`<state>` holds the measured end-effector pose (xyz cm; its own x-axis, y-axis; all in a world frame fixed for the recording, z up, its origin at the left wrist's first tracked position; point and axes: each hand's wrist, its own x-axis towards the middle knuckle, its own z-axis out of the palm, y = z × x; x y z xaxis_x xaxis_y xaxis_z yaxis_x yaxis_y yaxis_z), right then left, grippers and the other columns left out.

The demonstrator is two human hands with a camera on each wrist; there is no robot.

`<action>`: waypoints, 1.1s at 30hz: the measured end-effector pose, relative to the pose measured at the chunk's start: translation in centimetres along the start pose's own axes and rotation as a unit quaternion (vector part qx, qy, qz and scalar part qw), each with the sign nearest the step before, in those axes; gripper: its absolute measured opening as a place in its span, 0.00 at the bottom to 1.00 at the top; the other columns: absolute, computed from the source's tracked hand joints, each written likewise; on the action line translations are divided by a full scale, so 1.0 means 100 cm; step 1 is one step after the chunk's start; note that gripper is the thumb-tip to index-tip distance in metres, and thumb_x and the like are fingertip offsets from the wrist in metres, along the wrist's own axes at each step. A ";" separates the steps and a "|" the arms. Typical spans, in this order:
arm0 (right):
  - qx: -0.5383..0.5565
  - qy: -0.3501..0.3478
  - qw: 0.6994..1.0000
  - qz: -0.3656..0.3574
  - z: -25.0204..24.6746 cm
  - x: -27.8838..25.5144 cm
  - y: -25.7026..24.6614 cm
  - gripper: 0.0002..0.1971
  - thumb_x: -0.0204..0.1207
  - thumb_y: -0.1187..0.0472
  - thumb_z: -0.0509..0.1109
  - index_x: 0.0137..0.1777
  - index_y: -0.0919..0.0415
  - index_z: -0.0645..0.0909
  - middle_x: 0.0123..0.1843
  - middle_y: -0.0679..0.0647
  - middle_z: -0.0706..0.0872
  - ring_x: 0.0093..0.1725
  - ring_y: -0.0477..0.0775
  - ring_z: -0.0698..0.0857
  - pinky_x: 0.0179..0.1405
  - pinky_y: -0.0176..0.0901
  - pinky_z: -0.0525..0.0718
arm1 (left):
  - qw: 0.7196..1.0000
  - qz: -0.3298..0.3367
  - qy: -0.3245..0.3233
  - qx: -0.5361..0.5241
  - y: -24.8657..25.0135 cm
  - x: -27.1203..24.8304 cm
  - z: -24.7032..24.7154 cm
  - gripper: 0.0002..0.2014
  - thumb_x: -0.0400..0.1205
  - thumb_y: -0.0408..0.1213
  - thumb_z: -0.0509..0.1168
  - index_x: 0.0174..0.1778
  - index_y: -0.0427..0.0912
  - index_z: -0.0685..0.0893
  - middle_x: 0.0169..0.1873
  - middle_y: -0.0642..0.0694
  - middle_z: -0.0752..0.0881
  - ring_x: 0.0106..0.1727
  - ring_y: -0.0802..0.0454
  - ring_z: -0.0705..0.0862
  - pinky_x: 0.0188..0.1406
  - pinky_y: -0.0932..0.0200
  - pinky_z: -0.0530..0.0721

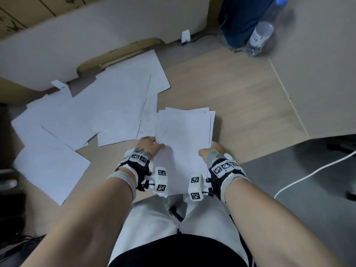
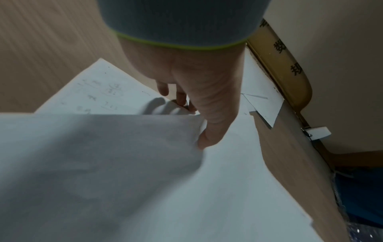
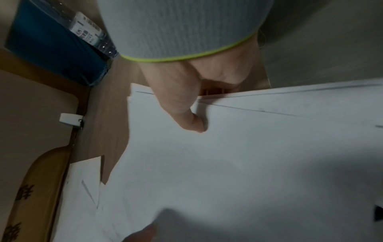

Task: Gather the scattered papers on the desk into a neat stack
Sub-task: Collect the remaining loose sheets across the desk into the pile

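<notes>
A loose stack of white papers (image 1: 183, 139) is held over the wooden desk's near edge, its sheets slightly fanned at the far end. My left hand (image 1: 151, 146) grips the stack's left edge, thumb on top (image 2: 209, 131) and fingers underneath. My right hand (image 1: 211, 151) grips the right edge the same way, thumb (image 3: 190, 121) pressed on the top sheet. Several more white sheets (image 1: 100, 110) lie scattered and overlapping across the left half of the desk, one (image 1: 50, 166) near the front left edge.
A clear plastic bottle (image 1: 262, 37) stands at the back right beside a blue bag (image 1: 242, 20). Cardboard panels (image 1: 316, 83) line the right side and the back (image 1: 92, 31). Bare desk (image 1: 240, 105) lies right of the stack. A white cable (image 1: 316, 170) runs on the floor.
</notes>
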<state>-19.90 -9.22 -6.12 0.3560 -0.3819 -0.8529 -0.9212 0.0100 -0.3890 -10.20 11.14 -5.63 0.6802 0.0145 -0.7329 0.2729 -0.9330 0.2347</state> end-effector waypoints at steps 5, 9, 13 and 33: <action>0.006 0.071 0.997 -0.026 0.012 -0.024 -0.042 0.15 0.72 0.69 0.69 0.55 0.60 0.69 0.50 0.56 0.80 0.45 0.58 0.77 0.47 0.41 0.77 | 0.980 0.005 -0.002 -0.200 -0.019 -0.005 -0.019 0.17 0.77 0.45 0.73 0.46 0.35 0.78 0.43 0.40 0.81 0.45 0.44 0.79 0.40 0.55 0.72; 0.039 0.132 0.989 -0.060 0.024 -0.046 -0.077 0.24 0.71 0.72 0.67 0.67 0.66 0.66 0.61 0.63 0.82 0.55 0.62 0.85 0.58 0.49 0.83 | 0.953 0.015 0.006 -0.301 -0.034 -0.006 -0.038 0.19 0.75 0.47 0.75 0.36 0.42 0.71 0.34 0.44 0.72 0.38 0.48 0.71 0.38 0.52 0.66; 0.073 0.129 0.982 -0.120 0.039 -0.065 -0.113 0.30 0.71 0.72 0.64 0.74 0.60 0.65 0.56 0.57 0.83 0.47 0.58 0.83 0.48 0.42 0.79 | 0.931 0.045 0.021 -0.361 -0.050 0.002 -0.069 0.21 0.73 0.43 0.78 0.33 0.43 0.69 0.29 0.44 0.67 0.33 0.50 0.65 0.35 0.52 0.63; -0.127 0.013 0.992 -0.025 0.207 -0.072 -0.186 0.33 0.71 0.60 0.70 0.76 0.68 0.69 0.69 0.66 0.80 0.64 0.67 0.81 0.67 0.59 0.79 | 0.886 -0.027 0.013 -0.462 -0.157 0.057 -0.183 0.03 0.81 0.40 0.64 0.45 0.45 0.81 0.42 0.42 0.86 0.42 0.43 0.83 0.46 0.51 0.81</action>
<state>-2.07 12.53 0.06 0.4007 -0.3996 -0.8245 -0.9137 -0.2406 -0.3275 1.84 32.42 -1.81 0.6608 0.0694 -0.7474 0.7385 -0.2381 0.6308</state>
